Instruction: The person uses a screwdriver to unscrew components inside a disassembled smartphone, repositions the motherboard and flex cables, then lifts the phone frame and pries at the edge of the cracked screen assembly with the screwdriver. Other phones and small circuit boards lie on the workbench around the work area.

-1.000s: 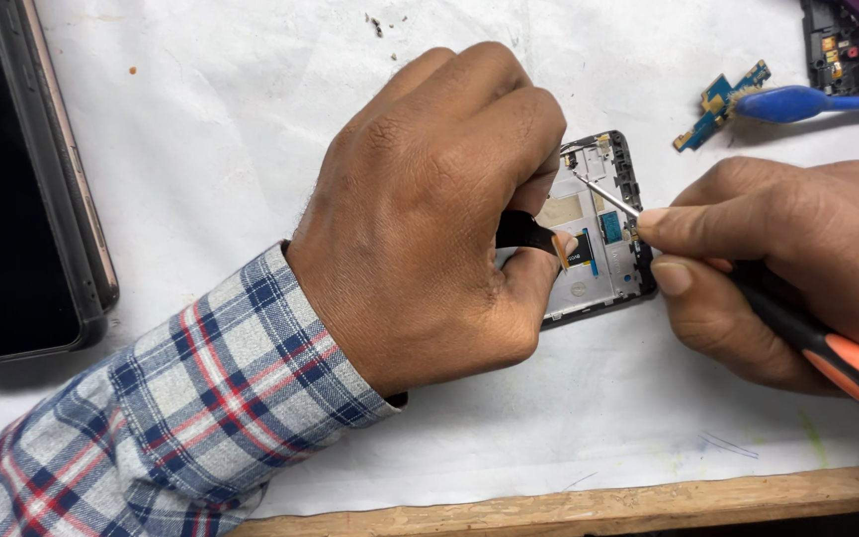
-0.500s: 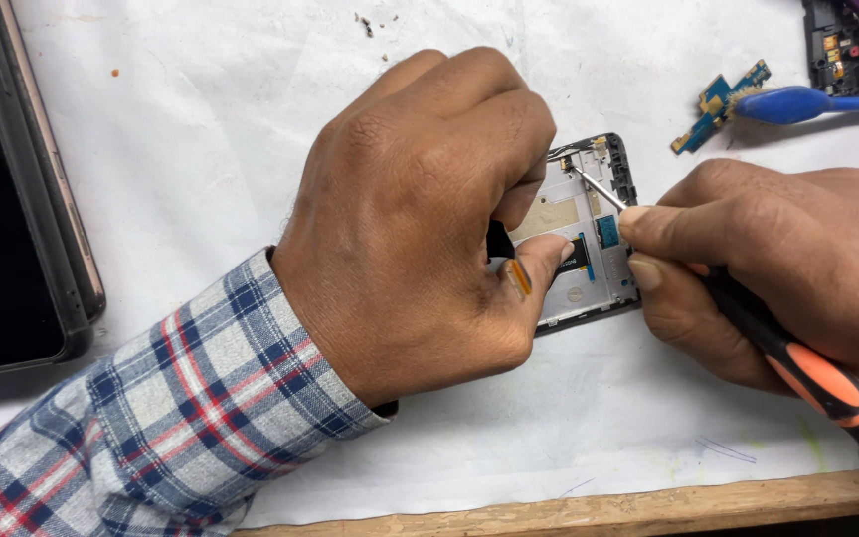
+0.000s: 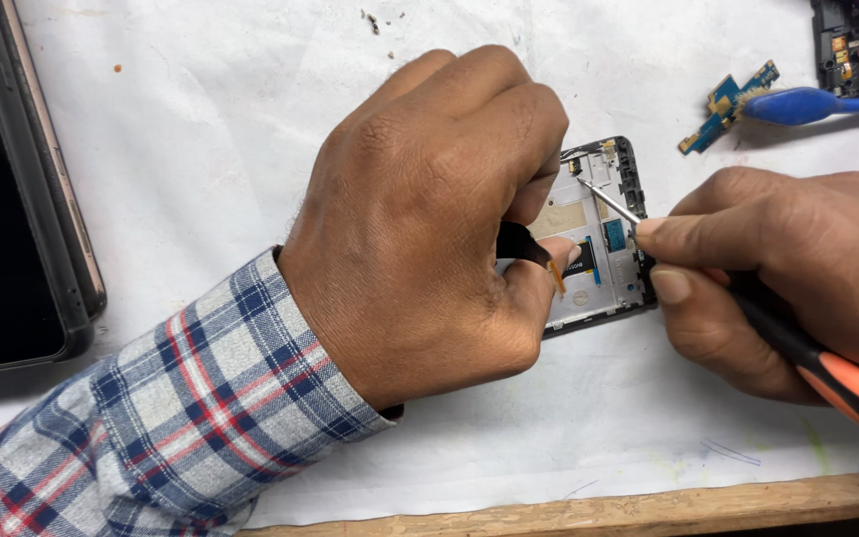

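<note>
A small opened phone frame (image 3: 608, 261) with bare inner parts lies on white paper at the middle of the head view. My left hand (image 3: 429, 209) covers its left half and pinches a thin orange flex strip (image 3: 556, 274) between thumb and forefinger. My right hand (image 3: 797, 268) grips a black and orange screwdriver (image 3: 837, 376). Its thin metal tip (image 3: 603, 200) rests on the upper part of the frame. A plaid sleeve (image 3: 171, 418) covers my left forearm.
A dark tablet (image 3: 12, 189) lies at the left edge. At the top right sit a small blue circuit board (image 3: 723, 107), a blue tool handle (image 3: 817, 103) and a black phone part (image 3: 840, 45). A wooden table edge (image 3: 648, 509) runs along the bottom.
My left thumb has shifted on the frame and the orange flex strip now shows beside it. My right hand and the screwdriver tip moved slightly toward the frame's upper part.
</note>
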`<state>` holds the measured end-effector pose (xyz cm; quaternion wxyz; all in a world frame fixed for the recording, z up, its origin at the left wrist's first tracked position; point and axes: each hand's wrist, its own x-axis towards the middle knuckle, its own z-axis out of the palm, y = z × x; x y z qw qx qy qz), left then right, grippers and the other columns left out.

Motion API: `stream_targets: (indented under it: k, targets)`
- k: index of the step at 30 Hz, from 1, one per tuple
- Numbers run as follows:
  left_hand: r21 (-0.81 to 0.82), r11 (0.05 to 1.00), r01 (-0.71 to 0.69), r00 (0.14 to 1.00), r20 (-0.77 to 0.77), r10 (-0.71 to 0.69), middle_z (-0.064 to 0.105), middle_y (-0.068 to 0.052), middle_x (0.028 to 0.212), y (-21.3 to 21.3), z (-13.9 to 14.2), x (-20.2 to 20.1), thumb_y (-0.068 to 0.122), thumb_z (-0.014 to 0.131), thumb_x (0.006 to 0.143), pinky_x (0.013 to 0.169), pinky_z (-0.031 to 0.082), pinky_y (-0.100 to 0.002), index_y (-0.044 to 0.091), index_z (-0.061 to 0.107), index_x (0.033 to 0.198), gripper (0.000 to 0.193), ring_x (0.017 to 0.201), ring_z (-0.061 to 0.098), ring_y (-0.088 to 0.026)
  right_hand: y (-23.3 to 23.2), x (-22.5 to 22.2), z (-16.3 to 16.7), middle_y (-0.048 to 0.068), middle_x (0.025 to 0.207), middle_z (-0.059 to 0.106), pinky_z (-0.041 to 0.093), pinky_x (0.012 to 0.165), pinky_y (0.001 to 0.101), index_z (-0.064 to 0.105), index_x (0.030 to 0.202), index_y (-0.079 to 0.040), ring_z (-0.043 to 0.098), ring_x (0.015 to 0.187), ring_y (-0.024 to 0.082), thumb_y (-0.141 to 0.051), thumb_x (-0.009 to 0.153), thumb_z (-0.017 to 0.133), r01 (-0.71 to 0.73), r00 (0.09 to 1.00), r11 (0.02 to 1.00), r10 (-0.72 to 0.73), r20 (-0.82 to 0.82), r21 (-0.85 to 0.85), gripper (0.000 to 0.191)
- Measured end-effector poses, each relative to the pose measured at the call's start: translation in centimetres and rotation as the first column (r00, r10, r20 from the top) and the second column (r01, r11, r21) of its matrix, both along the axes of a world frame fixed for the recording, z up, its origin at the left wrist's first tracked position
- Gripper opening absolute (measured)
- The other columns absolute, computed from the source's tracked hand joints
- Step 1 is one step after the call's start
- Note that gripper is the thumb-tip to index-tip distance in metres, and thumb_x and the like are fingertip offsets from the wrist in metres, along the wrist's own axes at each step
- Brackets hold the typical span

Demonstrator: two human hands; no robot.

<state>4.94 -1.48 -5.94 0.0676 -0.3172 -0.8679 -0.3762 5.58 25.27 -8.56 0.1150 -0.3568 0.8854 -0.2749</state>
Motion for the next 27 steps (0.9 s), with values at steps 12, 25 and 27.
stream_targets:
  k: [12, 25, 27]
  targets:
    - [0.002, 1.0, 0.01, 1.0, 0.008, -0.01, 0.051, -0.01, 0.081, -0.1, 0.2, -0.1, 0.008, 0.09, 0.069, 0.059, 0.04, -0.042, 0.006, 0.053, 0.077, 0.038, 0.074, 0.051, -0.026, -2.0, -0.3, 1.3, 0.01, 0.079, 0.069, 0.053, 0.048, 0.0295, 0.056, 0.115, 0.002, 0.067, 0.061, 0.014, -0.006, 0.091, 0.074, -0.086, 0.989, 0.984, 0.066, -0.129, -0.153, 0.031]
    - [0.001, 1.0, 0.017, 1.0, 0.001, -0.017, 0.052, -0.011, 0.081, 0.0, 0.2, 0.1, 0.007, 0.09, 0.069, 0.059, 0.041, -0.043, 0.005, 0.054, 0.075, 0.037, 0.073, 0.053, -0.026, -2.1, -0.4, 0.8, 0.007, 0.076, 0.066, 0.049, 0.045, 0.0304, 0.06, 0.112, 0.003, 0.065, 0.062, 0.014, -0.003, 0.087, 0.077, -0.172, 0.973, 0.962, 0.132, -0.19, -0.214, 0.031]
    - [-0.004, 1.0, 0.018, 1.0, -0.014, -0.018, 0.052, -0.011, 0.08, -0.1, 0.2, 0.1, 0.007, 0.091, 0.069, 0.06, 0.042, -0.043, 0.005, 0.054, 0.075, 0.037, 0.073, 0.053, -0.027, -2.2, -0.4, 0.9, 0.007, 0.076, 0.067, 0.048, 0.044, 0.0311, 0.06, 0.111, 0.003, 0.065, 0.061, 0.015, -0.005, 0.086, 0.078, -0.177, 0.97, 0.963, 0.135, -0.203, -0.203, 0.032]
